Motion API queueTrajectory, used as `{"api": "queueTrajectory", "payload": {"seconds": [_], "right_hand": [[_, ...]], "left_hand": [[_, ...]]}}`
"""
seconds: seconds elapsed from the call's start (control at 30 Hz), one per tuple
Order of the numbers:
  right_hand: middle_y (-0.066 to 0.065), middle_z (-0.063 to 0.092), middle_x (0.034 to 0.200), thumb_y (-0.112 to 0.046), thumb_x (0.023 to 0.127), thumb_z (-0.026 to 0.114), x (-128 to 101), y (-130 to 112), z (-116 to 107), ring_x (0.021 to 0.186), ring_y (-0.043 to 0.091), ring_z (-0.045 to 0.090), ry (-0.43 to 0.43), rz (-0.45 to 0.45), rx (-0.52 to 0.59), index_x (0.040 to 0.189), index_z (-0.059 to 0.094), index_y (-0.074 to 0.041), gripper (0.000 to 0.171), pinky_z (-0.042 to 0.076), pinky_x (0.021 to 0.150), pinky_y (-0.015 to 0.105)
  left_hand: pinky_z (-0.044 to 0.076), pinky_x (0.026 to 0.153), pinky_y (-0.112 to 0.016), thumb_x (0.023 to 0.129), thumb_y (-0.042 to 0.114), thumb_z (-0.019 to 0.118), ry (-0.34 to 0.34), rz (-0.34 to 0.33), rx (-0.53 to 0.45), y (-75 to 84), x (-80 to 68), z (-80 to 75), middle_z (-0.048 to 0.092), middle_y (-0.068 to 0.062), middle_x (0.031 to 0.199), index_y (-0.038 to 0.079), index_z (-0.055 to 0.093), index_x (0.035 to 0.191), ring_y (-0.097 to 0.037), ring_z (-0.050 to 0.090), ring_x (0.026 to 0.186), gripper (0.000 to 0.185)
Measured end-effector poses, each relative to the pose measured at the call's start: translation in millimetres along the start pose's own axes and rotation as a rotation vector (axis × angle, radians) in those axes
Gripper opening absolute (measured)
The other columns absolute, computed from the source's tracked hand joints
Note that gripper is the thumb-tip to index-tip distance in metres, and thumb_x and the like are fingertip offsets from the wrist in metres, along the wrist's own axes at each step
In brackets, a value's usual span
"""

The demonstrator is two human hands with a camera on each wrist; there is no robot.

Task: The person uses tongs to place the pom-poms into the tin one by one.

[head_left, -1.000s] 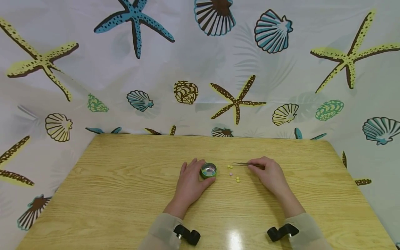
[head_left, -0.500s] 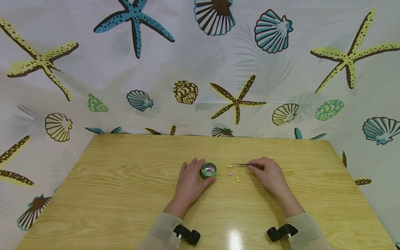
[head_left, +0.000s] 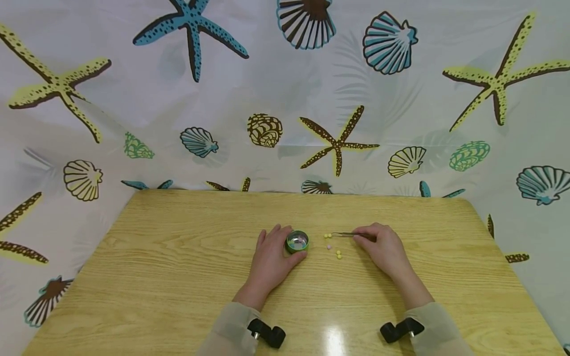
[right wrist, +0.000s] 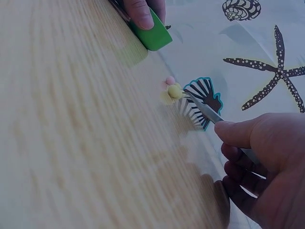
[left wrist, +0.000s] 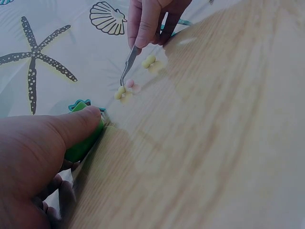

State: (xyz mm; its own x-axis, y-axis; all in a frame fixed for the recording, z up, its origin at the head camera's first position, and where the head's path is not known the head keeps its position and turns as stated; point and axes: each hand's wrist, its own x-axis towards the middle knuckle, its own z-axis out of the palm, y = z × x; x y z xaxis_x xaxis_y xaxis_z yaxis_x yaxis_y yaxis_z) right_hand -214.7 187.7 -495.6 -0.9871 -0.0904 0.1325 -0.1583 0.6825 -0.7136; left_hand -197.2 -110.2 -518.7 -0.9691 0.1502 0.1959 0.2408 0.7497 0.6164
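Observation:
My left hand grips a small round green tin with a shiny inside, thumb against its wall. My right hand pinches thin metal tweezers that point left. Their tips sit at a pair of yellow beads; in the right wrist view the tweezers touch a yellow bead. Whether that bead is pinched I cannot tell. A pink bead and two more yellow beads lie just right of the tin.
Everything rests on a light wooden table. A sea-shell and starfish patterned curtain hangs behind and around the table's far and side edges. Black wrist straps show on both sleeves.

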Motion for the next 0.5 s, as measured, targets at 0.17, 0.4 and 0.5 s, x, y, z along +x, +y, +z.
{"api": "queueTrajectory", "payload": {"seconds": [0.17,0.4,0.5], "right_hand": [[0.006,0.078,0.110,-0.017,0.105,0.079,1.9,0.3,0.5,0.109,0.032,0.066,0.001,-0.002,-0.004,0.118,0.087,-0.012,0.016,0.055,0.094,0.055],[0.006,0.078,0.110,-0.018,0.105,0.079,2.4,1.1,2.3,0.108,0.031,0.066,0.005,-0.002,0.004,0.117,0.087,-0.013,0.016,0.054,0.094,0.054],[0.006,0.078,0.110,-0.018,0.105,0.079,1.2,1.5,1.4,0.108,0.031,0.066,0.010,0.007,0.005,0.117,0.087,-0.013,0.016,0.054,0.093,0.053]], "left_hand": [[0.014,0.135,-0.060,0.096,0.037,0.090,-0.002,0.000,0.004,0.2,1.1,-0.9,0.062,-0.018,0.156,0.002,0.062,0.152,-0.039,0.044,0.157,0.071],[0.014,0.135,-0.060,0.096,0.036,0.090,0.004,0.005,0.001,0.6,1.4,-2.8,0.062,-0.018,0.156,0.001,0.062,0.151,-0.039,0.043,0.158,0.071],[0.014,0.135,-0.060,0.097,0.036,0.089,-0.003,0.004,-0.004,1.1,0.6,-2.2,0.062,-0.019,0.156,0.001,0.062,0.152,-0.039,0.043,0.158,0.071]]}}
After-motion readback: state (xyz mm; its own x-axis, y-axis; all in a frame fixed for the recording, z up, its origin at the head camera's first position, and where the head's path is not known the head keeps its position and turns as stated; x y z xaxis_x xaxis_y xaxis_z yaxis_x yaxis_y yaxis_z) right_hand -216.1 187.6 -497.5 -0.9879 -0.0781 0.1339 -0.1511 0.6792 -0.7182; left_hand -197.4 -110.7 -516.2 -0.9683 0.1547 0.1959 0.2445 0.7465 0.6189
